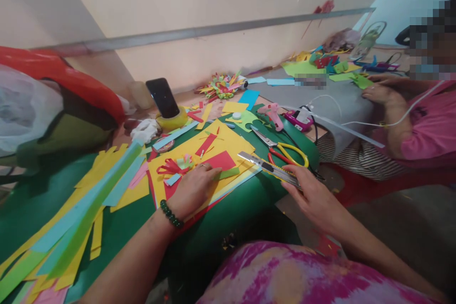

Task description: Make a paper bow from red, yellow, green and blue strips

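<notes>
In my right hand [311,190] is a utility knife [270,168], its blade pointing left over the edge of the paper stack. My left hand [197,187], a dark bead bracelet at its wrist, rests on the yellow paper [237,140] with its fingers closed at the end of a green paper strip [229,174]. A red paper rectangle [223,159] lies just beyond these fingertips. Beside them is a cluster of looped paper strips [174,166], mostly red. Scissors [272,145] with red and yellow handles lie beyond the knife.
Long coloured strips [89,199] spread across the green tabletop at left. A phone [163,97] leans upright in a yellow tape roll [173,120]. Further back are a pink glue gun [272,116], a purple one [299,118] and a paper-strip pompom [223,86]. Another person [427,118] works at right.
</notes>
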Demonstrator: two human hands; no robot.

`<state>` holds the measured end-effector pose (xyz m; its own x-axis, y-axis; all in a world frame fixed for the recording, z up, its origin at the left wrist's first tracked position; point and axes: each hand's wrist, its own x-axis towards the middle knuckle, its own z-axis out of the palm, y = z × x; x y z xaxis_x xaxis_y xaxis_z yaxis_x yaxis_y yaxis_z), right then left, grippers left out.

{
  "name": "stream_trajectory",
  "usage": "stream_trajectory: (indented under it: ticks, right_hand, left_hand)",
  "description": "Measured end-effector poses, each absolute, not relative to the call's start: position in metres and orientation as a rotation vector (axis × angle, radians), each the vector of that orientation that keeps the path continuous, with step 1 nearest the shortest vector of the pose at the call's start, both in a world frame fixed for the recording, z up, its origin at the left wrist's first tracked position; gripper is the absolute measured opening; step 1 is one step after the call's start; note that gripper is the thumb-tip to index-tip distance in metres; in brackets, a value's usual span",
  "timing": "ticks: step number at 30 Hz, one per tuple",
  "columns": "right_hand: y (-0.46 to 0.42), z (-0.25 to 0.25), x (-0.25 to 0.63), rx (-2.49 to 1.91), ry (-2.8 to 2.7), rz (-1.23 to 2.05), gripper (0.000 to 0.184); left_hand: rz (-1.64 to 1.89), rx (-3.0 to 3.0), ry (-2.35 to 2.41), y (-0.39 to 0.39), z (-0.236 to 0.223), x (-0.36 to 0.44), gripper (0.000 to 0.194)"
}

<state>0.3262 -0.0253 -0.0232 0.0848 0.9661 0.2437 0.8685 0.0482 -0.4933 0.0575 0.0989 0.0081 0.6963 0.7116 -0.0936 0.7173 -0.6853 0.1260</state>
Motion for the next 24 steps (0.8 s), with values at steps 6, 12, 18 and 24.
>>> stream_trajectory:
  ticks: [6, 12, 18, 24]
  right_hand:
    - [-0.037, -0.032, 0.323, -1.824, -1.778, 0.36, 0.029]
    - [-0.039, -0.038, 0.32, -1.809, -1.709, 0.486, 0.03]
    - [-0.039, -0.039, 0.32, -1.801, -1.689, 0.583, 0.031]
    - [-0.041, -0.035, 0.323, -1.8, -1.671, 0.635, 0.035]
  left_hand:
    - [-0.102, 2.859, 1.1, 0.098, 0.009, 0.055, 0.052]
    - [-0.141, 2.882, 1.105, 0.096, 0.011, 0.057, 0.052]
    - [-0.201, 2.94, 1.108, 0.093, 0.01, 0.059, 0.049]
    - [0.031, 2.949, 1.114, 0.093, -0.004, 0.059, 0.042]
